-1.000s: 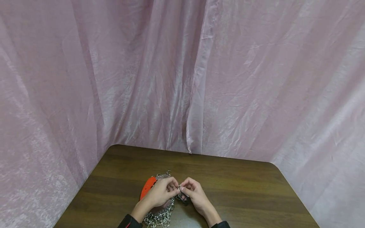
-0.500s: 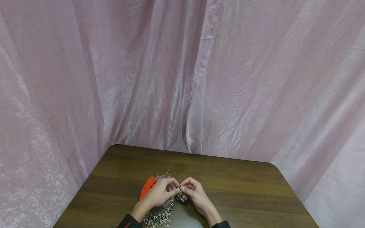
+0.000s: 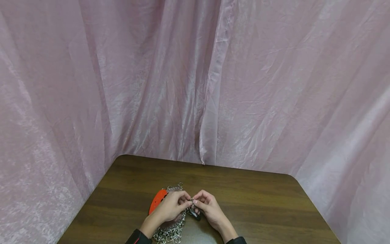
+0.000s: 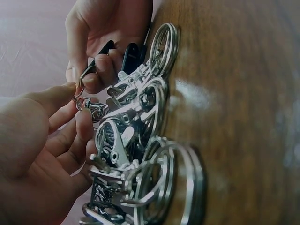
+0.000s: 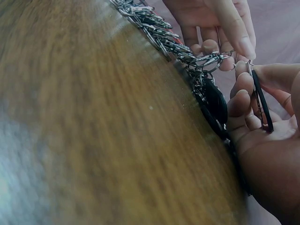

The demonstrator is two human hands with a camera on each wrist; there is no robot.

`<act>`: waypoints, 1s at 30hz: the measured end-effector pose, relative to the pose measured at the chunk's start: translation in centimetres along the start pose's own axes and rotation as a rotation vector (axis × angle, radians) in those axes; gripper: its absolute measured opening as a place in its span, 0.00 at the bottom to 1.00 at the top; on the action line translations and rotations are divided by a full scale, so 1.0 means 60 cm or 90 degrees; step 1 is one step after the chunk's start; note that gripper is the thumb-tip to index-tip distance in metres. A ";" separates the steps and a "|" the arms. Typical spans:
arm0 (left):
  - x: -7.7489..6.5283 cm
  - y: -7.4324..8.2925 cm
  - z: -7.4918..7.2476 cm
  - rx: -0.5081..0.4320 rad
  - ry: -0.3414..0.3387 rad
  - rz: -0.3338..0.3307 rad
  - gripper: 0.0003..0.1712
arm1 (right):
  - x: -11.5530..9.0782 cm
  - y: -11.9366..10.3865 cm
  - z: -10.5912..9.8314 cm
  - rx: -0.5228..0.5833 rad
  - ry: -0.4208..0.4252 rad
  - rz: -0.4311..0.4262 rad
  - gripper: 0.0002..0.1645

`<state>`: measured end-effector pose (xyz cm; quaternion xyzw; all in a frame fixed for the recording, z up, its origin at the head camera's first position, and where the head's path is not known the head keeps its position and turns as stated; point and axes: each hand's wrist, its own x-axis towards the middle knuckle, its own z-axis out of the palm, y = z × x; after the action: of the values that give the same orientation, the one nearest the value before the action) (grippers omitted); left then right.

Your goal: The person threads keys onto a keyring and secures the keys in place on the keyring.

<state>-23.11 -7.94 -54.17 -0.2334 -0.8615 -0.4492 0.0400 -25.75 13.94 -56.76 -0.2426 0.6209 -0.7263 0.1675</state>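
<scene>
My left hand point(image 3: 171, 206) pinches a small metal key ring point(image 4: 78, 102) between thumb and fingers. A silver swivel clasp point(image 4: 97, 111) hangs from that ring. Opposite it, my right hand point(image 3: 211, 209) pinches the tip of a slim black-and-silver piece point(image 5: 261, 96), whose kind I cannot tell; its body lies along the palm. Both sets of fingertips almost meet. Below them lies a cluster of silver clasps with split rings point(image 4: 161, 51), running under the left hand. More black pieces point(image 5: 215, 101) lie beside the right fingers. Fingers partly hide the join between ring and black piece.
A flat orange-red piece point(image 3: 157, 202) lies left of the left hand, partly covered by it. Many clasps and rings point(image 3: 168, 234) spread toward the near side of the brown wooden table point(image 3: 259, 203). Pink curtains point(image 3: 259, 84) hang behind the table.
Both hands stay almost in place. The dark piece below the right fingers has tilted and shifted slightly; the fingertips make only small movements.
</scene>
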 end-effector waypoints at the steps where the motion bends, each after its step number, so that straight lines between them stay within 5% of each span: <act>1: 0.000 0.000 0.000 0.000 -0.004 -0.003 0.09 | 0.000 0.000 0.000 0.001 0.001 0.000 0.22; 11: 0.002 0.003 -0.002 -0.010 -0.057 -0.027 0.10 | -0.001 -0.003 0.001 -0.005 0.017 0.020 0.22; 30: -0.001 0.000 -0.004 0.016 -0.047 -0.006 0.10 | -0.001 0.000 0.000 -0.003 -0.003 0.012 0.20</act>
<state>-23.08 -8.17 -54.07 -0.2456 -0.8689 -0.4296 0.0090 -25.68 13.97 -56.78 -0.2391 0.6242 -0.7228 0.1753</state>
